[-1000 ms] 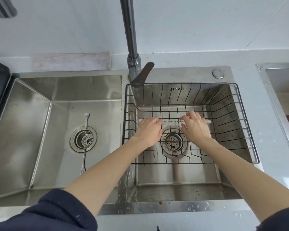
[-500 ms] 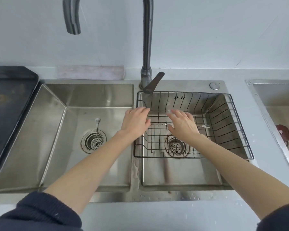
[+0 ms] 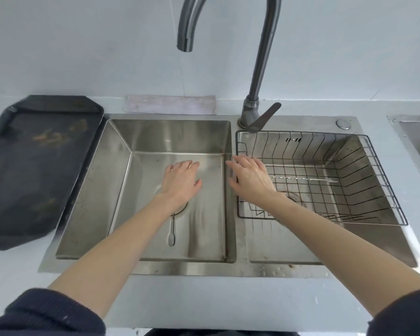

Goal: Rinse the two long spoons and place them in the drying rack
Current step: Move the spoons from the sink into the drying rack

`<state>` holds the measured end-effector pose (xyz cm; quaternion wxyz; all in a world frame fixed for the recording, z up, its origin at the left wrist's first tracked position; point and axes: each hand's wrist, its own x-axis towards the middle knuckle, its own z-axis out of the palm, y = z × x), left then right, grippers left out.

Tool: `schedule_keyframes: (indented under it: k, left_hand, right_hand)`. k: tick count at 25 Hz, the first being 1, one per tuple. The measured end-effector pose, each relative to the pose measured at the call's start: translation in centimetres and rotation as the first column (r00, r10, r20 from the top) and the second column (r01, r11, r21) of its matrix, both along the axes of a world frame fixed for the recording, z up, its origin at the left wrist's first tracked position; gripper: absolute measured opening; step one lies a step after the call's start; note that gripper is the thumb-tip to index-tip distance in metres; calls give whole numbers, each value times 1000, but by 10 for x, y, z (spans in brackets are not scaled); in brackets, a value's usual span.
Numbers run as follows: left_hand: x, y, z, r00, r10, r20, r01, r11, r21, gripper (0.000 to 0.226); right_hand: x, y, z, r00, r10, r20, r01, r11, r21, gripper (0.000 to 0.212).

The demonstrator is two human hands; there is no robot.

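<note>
Our left hand (image 3: 181, 181) hovers over the left basin (image 3: 121, 190) with fingers spread and holding nothing; the second spoon (image 3: 172, 230) lies on the basin floor just behind our wrist, its forked end toward us. Our right hand (image 3: 251, 179) hangs over the near-left corner of the rack (image 3: 388, 190), fingers (image 3: 233, 166) loose and empty, and the first spoon (image 3: 303, 178) lies across the wires to the right of them. We judge the thin, wet handle could slip from a pinch on the flat steel. Set lengthwise between the wires, it could also fall through.
</note>
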<state>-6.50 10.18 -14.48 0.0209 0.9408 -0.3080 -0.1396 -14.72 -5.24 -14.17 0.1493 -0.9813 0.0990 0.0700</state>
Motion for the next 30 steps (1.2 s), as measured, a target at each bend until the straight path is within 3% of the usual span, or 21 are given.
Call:
schedule_keyframes:
  k: [8,24,27,30]
  left_hand:
    - [27,69,-27,997,3,-82,2,998,65,51]
    - [59,103,-90,953,-20,-304,58,991,118,41]
    - [66,100,-102,912,56,-407,-34,998,61,39]
    - [72,99,-118,755,250,-606,-297,954,22,35]
  right_hand:
    - [29,77,-27,990,-20,-137,33,995,89,50]
    - [65,144,-94,843,-233,-485,381,895,232,38]
    - [77,147,-105,811,-249,-530,423,875,236,38]
    - [89,145,-117,771,-290,-567,489,840,234,36]
